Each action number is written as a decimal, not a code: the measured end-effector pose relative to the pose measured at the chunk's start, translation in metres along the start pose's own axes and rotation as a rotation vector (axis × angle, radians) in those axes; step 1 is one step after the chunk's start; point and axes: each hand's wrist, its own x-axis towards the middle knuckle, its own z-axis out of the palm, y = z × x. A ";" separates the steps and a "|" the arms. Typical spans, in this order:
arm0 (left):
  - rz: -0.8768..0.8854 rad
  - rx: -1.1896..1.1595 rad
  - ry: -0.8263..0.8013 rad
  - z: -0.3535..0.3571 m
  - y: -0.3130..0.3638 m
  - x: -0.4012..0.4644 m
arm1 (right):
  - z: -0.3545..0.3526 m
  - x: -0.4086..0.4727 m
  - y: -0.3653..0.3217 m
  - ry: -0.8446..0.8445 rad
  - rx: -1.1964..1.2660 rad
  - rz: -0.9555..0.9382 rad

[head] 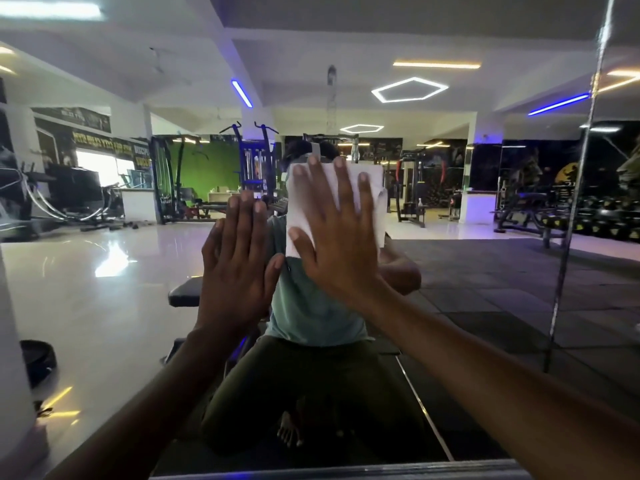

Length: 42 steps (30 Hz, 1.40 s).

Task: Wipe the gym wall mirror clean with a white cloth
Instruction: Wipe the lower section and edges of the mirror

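The wall mirror [114,282] fills the view and reflects the gym and a kneeling person in a teal shirt. My right hand [337,233] presses a folded white cloth [375,188] flat against the glass at head height, fingers straight and spread. The cloth sticks out above and to the right of the fingers. My left hand [239,265] lies flat on the mirror just left of the cloth, fingers straight and together, holding nothing. Both forearms reach up from the bottom corners.
A vertical seam [575,188] between mirror panels runs down the right side. The mirror's lower edge [329,471] crosses the bottom of the view. Reflected machines, benches and a shiny floor show in the glass. A white pillar [14,375] stands at the far left.
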 end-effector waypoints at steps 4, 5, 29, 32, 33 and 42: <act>-0.003 -0.007 -0.001 -0.004 0.001 0.000 | -0.013 -0.024 0.069 -0.029 -0.066 -0.051; -0.009 -0.013 0.001 -0.005 0.001 -0.001 | -0.017 -0.037 0.091 -0.030 -0.080 0.036; -0.046 -0.045 -0.179 -0.005 0.011 -0.103 | 0.018 -0.172 0.020 0.002 0.018 0.559; -0.042 -0.067 -0.189 -0.004 0.010 -0.121 | 0.028 -0.161 -0.036 -0.101 0.083 0.301; -0.022 -0.065 -0.189 -0.005 0.007 -0.124 | 0.027 -0.158 -0.047 -0.130 0.098 0.182; -0.080 -0.009 -0.313 0.005 0.036 -0.212 | 0.021 -0.316 0.046 -0.208 0.015 0.345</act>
